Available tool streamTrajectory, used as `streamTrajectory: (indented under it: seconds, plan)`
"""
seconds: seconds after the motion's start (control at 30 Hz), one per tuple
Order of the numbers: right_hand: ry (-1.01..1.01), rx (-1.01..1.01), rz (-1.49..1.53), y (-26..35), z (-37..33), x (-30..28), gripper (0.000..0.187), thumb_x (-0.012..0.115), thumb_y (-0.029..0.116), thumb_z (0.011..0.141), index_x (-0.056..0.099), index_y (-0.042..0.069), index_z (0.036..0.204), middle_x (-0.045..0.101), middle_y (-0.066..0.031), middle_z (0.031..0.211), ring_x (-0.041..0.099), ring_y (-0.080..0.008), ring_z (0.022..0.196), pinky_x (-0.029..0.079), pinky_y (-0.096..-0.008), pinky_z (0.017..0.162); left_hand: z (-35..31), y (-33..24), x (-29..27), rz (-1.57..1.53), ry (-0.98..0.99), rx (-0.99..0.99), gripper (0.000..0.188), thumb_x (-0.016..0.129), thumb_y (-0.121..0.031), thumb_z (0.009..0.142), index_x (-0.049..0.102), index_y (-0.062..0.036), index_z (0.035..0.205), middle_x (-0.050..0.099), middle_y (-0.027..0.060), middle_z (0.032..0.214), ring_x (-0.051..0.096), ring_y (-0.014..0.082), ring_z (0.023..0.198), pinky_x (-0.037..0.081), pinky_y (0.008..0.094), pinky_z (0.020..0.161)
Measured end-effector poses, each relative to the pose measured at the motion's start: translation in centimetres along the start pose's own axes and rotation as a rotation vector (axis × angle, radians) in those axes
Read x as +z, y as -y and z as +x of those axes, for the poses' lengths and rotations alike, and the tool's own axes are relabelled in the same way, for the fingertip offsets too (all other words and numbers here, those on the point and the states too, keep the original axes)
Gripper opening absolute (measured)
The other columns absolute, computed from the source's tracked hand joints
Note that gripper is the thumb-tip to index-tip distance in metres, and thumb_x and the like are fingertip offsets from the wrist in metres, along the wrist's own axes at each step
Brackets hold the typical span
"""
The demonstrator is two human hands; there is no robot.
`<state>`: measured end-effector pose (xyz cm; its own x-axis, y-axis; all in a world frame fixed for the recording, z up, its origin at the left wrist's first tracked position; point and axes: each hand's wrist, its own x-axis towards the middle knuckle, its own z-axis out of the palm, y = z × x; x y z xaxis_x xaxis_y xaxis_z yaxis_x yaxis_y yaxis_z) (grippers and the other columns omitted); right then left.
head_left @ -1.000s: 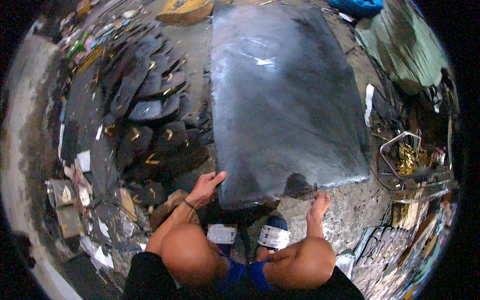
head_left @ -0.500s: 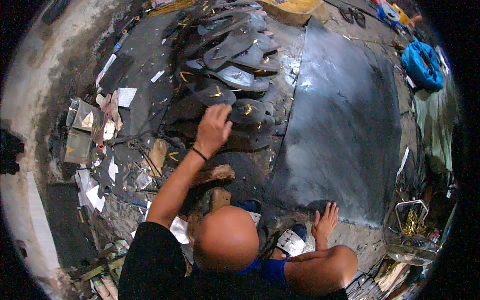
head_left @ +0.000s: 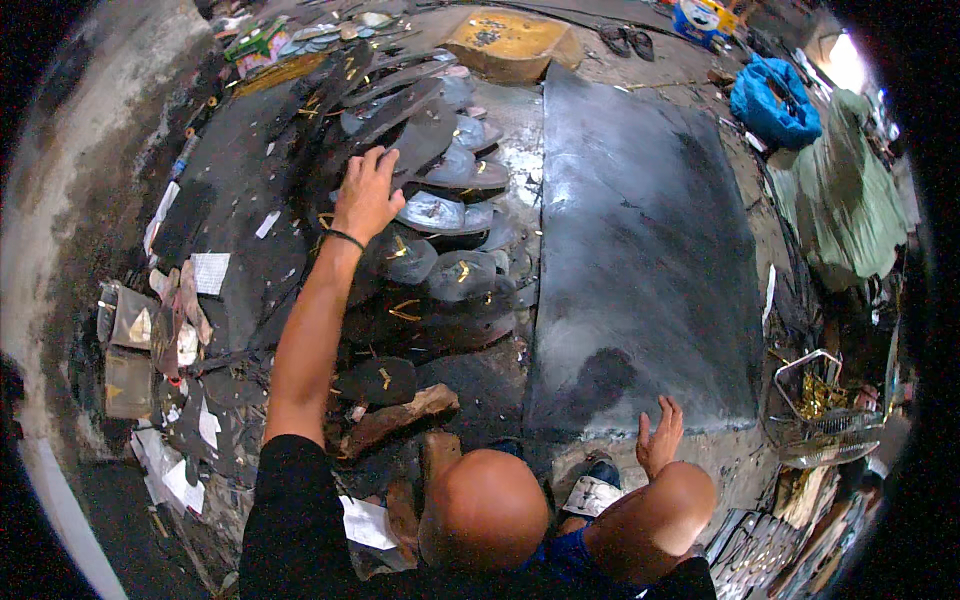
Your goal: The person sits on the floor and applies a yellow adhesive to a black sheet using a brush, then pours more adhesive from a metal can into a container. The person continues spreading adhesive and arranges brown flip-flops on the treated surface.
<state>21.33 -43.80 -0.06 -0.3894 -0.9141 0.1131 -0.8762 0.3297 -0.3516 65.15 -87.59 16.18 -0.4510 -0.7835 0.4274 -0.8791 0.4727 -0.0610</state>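
A long pile of dark grey shoe soles with small yellow strips runs away from me, left of centre. My left hand, a black band at its wrist, reaches over the left side of this pile. Its fingers are spread and lie over or just above a sole; whether they touch it I cannot tell. To the right of the soles lies a large dark rubber-like sheet. Near its front edge, beside my right knee, my right hand is held up with stretched fingers and nothing in it.
A worn yellow block sits beyond the sheet. A blue bundle and pale green cloth are at the far right. Closer on the right stands a wire-framed basket. A piece of wood and paper scraps lie nearer me, toward the left.
My left hand has moved farther away along the pile of soles, and the arm is straighter. My right hand has lifted a little beside the knee. The whole view has shifted.
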Motion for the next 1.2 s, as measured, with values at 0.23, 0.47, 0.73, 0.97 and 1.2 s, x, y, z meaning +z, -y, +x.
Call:
streamTrajectory:
  seconds: [0.23, 0.47, 0.73, 0.97, 1.2]
  plan:
    - [0.037, -0.150, 0.378, 4.0, 6.3, -3.2, 0.054, 0.065, 0.015, 0.088, 0.042, 0.003, 0.135, 0.043, -0.0182, 0.137, 0.047, -0.0336, 0.123, 0.043, -0.0411, 0.098, -2.5, -9.8, -8.9, -0.484, -0.132, -0.051, 0.023, 0.057, -0.019, 0.092, 0.065, -0.0034, 0.106, 0.068, 0.0125, 0.101, 0.065, 0.0256, 0.095, 0.051, 0.0337, 0.083]
    - [0.316, 0.066, 1.186, 6.4, 11.4, -9.5, 0.053, 0.054, 0.020, 0.097, 0.033, 0.005, 0.143, 0.050, -0.0103, 0.130, 0.054, -0.0192, 0.112, 0.048, -0.0306, 0.090, -12.1, -25.0, -3.5, -1.686, 0.611, -0.471, 0.034, 0.050, -0.032, 0.099, 0.057, -0.0015, 0.111, 0.067, 0.0091, 0.090, 0.067, 0.0168, 0.069, 0.053, 0.0265, 0.056]
    - [0.397, 0.493, 1.100, -2.6, 5.0, 1.1, 0.050, 0.069, 0.025, 0.088, 0.052, 0.002, 0.129, 0.065, -0.0100, 0.101, 0.061, -0.0157, 0.091, 0.051, -0.0299, 0.080, -23.3, -29.6, 8.3, -1.363, 0.854, -0.682, 0.044, 0.076, -0.032, 0.081, 0.063, 0.0016, 0.107, 0.065, 0.0052, 0.089, 0.062, 0.0123, 0.073, 0.053, 0.0267, 0.061]
    - [0.280, 0.519, 0.826, -4.4, 4.6, 4.5, 0.050, 0.077, 0.024, 0.079, 0.059, -0.004, 0.117, 0.067, -0.0113, 0.101, 0.063, -0.0161, 0.087, 0.051, -0.0286, 0.071, -23.6, -30.2, 9.8, -0.929, 0.847, -0.529, 0.051, 0.082, -0.036, 0.071, 0.067, 0.0027, 0.101, 0.072, 0.0136, 0.088, 0.070, 0.0215, 0.079, 0.055, 0.0324, 0.071]
    - [0.218, 0.433, 0.585, -5.1, 5.4, 5.9, 0.045, 0.079, 0.034, 0.075, 0.067, 0.000, 0.102, 0.070, -0.0141, 0.093, 0.068, -0.0217, 0.084, 0.054, -0.0325, 0.077, -22.1, -31.1, 9.1, -0.721, 0.771, -0.396, 0.048, 0.081, -0.039, 0.069, 0.070, -0.0003, 0.095, 0.071, 0.0162, 0.084, 0.069, 0.0292, 0.080, 0.054, 0.0374, 0.072]
